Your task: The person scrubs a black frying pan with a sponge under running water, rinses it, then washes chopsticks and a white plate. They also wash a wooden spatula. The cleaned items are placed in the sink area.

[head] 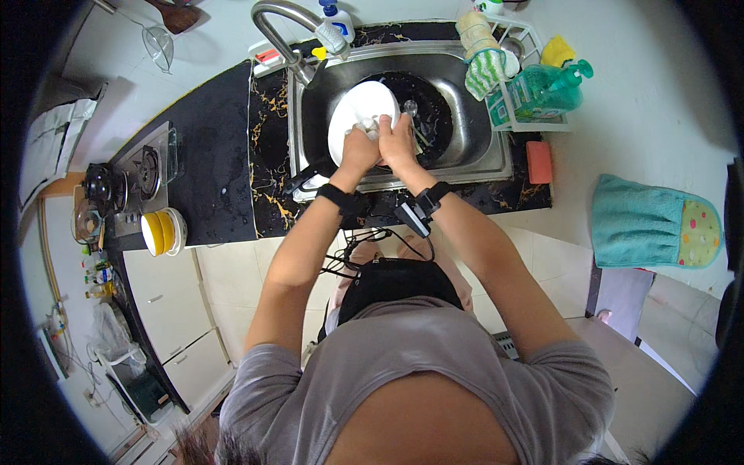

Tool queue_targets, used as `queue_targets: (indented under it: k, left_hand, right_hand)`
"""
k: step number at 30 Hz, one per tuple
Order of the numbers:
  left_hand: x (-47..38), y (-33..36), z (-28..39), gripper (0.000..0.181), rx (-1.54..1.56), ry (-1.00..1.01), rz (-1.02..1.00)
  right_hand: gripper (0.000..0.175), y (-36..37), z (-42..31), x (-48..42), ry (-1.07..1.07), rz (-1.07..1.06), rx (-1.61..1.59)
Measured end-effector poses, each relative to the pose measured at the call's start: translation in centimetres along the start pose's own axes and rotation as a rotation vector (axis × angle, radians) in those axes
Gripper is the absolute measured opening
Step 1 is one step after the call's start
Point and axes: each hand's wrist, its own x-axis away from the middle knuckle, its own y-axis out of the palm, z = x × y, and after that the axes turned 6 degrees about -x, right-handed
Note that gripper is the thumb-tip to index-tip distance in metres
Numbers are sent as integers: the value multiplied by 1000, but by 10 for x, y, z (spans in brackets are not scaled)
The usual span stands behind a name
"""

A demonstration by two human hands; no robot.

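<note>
Over the stainless steel sink [474, 136], my right hand [397, 141] grips the edge of a white plate [363, 99], its thumb on the face. My left hand [360, 152] presses a whitish cloth or sponge [367, 125] against the plate; its exact kind is unclear. Beneath the plate, a dark round basin or pan [433, 99] sits in the sink with a spoon [410, 107] and other thin utensils inside. The curved metal faucet [279, 35] stands at the sink's back left.
A white rack [532, 125] with a green soap bottle [537, 96] and striped cloth [485, 72] borders the sink at right. A red sponge [539, 163] lies on the counter's right end. Yellow and white bowls [163, 232] stand at the left counter edge, near the gas stove [136, 174]. Cables hang below my wrists.
</note>
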Motion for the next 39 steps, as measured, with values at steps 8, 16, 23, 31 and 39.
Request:
queue_targets:
  k: [8,16,23,31,39]
  left_hand:
    - [-3,9,10,19,131,414,29]
    - [0,-15,3,16,-734,380,-126]
    - [-26,20,22,33,199,-83,-62]
    - [-26,2,16,34,-261,227,-347]
    - [0,-59,-64,28,-197,-9,107]
  right_hand:
    - [57,-24,2,-15,222,-199,-258]
    - [47,-30,-5,-26,352,-189,-374]
    - [60,-31,11,-34,345,-295,-491]
    - [54,-38,50,-70,711,-278,-679]
    - [44,-50,83,-114,691,-169,-466]
